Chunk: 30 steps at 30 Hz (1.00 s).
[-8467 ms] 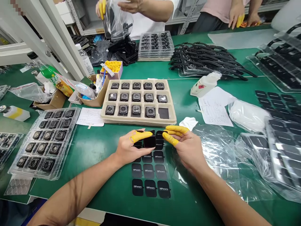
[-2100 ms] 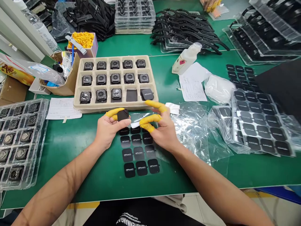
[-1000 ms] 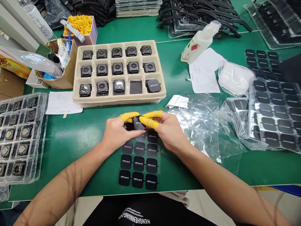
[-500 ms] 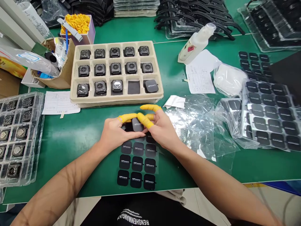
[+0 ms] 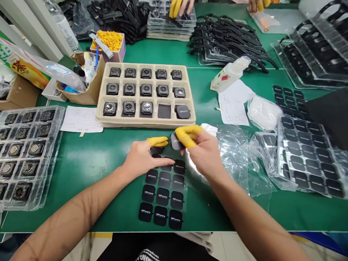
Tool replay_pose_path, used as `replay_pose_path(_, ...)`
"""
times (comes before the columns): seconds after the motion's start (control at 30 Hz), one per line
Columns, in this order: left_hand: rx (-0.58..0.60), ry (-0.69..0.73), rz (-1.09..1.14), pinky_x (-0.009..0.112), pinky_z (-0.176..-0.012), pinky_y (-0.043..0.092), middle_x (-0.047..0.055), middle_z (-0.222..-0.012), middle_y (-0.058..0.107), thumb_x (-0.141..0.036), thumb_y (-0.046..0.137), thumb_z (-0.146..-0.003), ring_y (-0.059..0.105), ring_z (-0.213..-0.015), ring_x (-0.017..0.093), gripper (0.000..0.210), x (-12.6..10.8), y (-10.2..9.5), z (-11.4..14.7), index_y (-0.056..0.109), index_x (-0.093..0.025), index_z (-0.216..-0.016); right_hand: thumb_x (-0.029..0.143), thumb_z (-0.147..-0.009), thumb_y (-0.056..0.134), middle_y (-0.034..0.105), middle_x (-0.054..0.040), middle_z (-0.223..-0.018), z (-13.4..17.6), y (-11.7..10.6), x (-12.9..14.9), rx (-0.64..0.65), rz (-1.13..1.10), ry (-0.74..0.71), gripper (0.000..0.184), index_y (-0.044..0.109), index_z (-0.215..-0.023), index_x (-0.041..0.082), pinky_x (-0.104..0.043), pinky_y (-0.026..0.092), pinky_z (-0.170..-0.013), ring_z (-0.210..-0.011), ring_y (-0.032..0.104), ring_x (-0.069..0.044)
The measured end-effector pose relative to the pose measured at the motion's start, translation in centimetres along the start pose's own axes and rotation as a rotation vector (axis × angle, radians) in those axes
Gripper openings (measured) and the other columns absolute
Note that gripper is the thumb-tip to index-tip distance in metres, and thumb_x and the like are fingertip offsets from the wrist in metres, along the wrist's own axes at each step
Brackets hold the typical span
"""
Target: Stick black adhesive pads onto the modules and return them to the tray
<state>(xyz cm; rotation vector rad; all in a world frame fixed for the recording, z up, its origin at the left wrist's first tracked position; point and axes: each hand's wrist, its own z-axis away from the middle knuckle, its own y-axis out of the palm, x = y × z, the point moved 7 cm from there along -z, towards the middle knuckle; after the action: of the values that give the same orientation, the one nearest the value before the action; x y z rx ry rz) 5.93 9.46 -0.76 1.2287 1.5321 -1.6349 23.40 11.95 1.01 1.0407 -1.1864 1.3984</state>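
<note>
My right hand, yellow finger cots on its fingertips, pinches a dark square watch body, slightly blurred, above the bench. My left hand is just left of it, thumb and cot-covered fingers stretched apart over the upper end of a clear sheet of black HiFuture screen stickers. Something dark shows under those left fingers, partly hidden. Behind both hands stands a cream tray of watch bodies in compartments. One front compartment holds only a dark pad, and to its right lies a watch with its dark front up.
A clear tray of watches is at the left. Crumpled clear film, a spray bottle and stacked sticker sheets lie to the right. Watch straps fill the back, where co-workers' hands reach in.
The watch body has moved right, away from my left hand, in my right hand's pinch. My left hand's thumb and fingers now stand apart. Co-workers' hands have come into view at the back.
</note>
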Motion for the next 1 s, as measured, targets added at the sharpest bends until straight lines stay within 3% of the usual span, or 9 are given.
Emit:
replay_pose_path(0.1,0.000,-0.027,0.035,0.039,-0.100,0.066,0.006,-0.110,0.085,-0.039,0.095,-0.070,0.081,-0.105,0.027,0.050,-0.2,-0.1,0.1,0.080,-0.019,-0.113,0.053,-0.089,0.076,0.073,-0.0044,-0.091,-3.2,-0.2,3.9,-0.101,0.134,-0.263,0.030,0.070,-0.094,0.023,-0.036,0.054,-0.067,-0.074,0.066,-0.019)
replay_pose_path(0.27,0.016,0.009,-0.031,0.038,-0.097,0.067,0.007,-0.108,0.085,-0.025,0.090,-0.076,0.082,-0.100,0.026,0.039,-1.3,-0.2,0.4,0.079,-0.014,-0.112,0.037,-0.095,0.069,0.067,-0.0140,-0.107,-6.5,2.8,7.3,-0.185,0.773,-0.554,0.020,0.076,-0.095,0.019,-0.053,0.052,-0.094,-0.110,0.062,-0.033)
replay_pose_path(0.4,0.016,0.004,-0.039,0.040,-0.097,0.067,0.006,-0.107,0.085,-0.026,0.087,-0.079,0.082,-0.101,0.027,0.034,-1.3,-0.3,0.4,0.079,-0.017,-0.110,0.039,-0.096,0.070,0.064,-0.0158,-0.110,-7.1,6.2,7.4,-0.072,0.997,-0.553,0.026,0.079,-0.106,0.016,-0.049,0.053,-0.090,-0.100,0.065,-0.031)
replay_pose_path(0.5,0.016,-0.004,-0.022,0.039,-0.096,0.067,0.004,-0.107,0.085,-0.027,0.087,-0.079,0.082,-0.101,0.026,0.034,-1.1,-0.3,0.3,0.078,-0.019,-0.111,0.038,-0.083,0.085,0.066,-0.0158,-0.107,-8.2,7.7,7.5,0.044,1.025,-0.479,0.029,0.080,-0.099,0.015,-0.044,0.054,-0.086,-0.090,0.068,-0.028)
replay_pose_path(0.63,0.024,-0.016,-0.013,0.039,-0.097,0.067,0.004,-0.109,0.085,-0.029,0.085,-0.081,0.082,-0.100,0.024,0.035,-0.9,-0.4,0.3,0.078,-0.021,-0.115,0.030,-0.069,0.093,0.073,-0.0091,-0.099,-9.7,8.1,7.9,0.186,0.850,-0.398,0.032,0.080,-0.095,0.017,-0.039,0.054,-0.085,-0.086,0.069,-0.024)
replay_pose_path(0.73,0.006,-0.030,-0.042,0.044,-0.098,0.066,0.005,-0.109,0.085,-0.033,0.082,-0.083,0.082,-0.100,0.026,0.033,-0.6,-0.5,0.2,0.078,-0.021,-0.114,0.023,-0.073,0.087,0.077,-0.0013,-0.084,-8.8,7.2,8.0,0.217,0.628,-0.382,0.021,0.080,-0.093,0.020,-0.035,0.056,-0.086,-0.082,0.071,-0.020)
replay_pose_path(0.8,-0.009,-0.054,-0.012,0.045,-0.098,0.066,0.006,-0.112,0.084,-0.035,0.081,-0.084,0.081,-0.101,0.027,0.031,-0.3,-0.6,0.0,0.079,-0.021,-0.111,0.022,-0.075,0.084,0.080,-0.0011,-0.086,-6.9,5.6,7.6,0.177,0.433,-0.366,0.018,0.081,-0.093,0.022,-0.036,0.058,-0.088,-0.084,0.074,-0.020)
replay_pose_path(0.9,-0.042,-0.121,0.057,0.046,-0.089,0.069,0.007,-0.109,0.085,-0.038,0.085,-0.080,0.082,-0.096,0.029,0.039,0.3,-0.9,-0.1,0.077,-0.022,-0.114,0.032,-0.072,0.089,0.082,-0.0040,-0.099,-3.0,3.3,4.9,0.194,0.045,-0.212,0.026,0.082,-0.096,0.023,-0.039,0.062,-0.091,-0.096,0.078,-0.023)
replay_pose_path(1.0,-0.057,-0.140,0.044,0.044,-0.078,0.070,0.002,-0.097,0.085,-0.036,0.092,-0.071,0.082,-0.087,0.028,0.057,0.3,-1.0,0.0,0.073,-0.026,-0.123,0.045,-0.066,0.094,0.081,-0.0062,-0.097,0.1,2.1,0.8,0.174,-0.185,-0.012,0.037,0.080,-0.090,0.020,-0.040,0.064,-0.090,-0.093,0.078,-0.022)
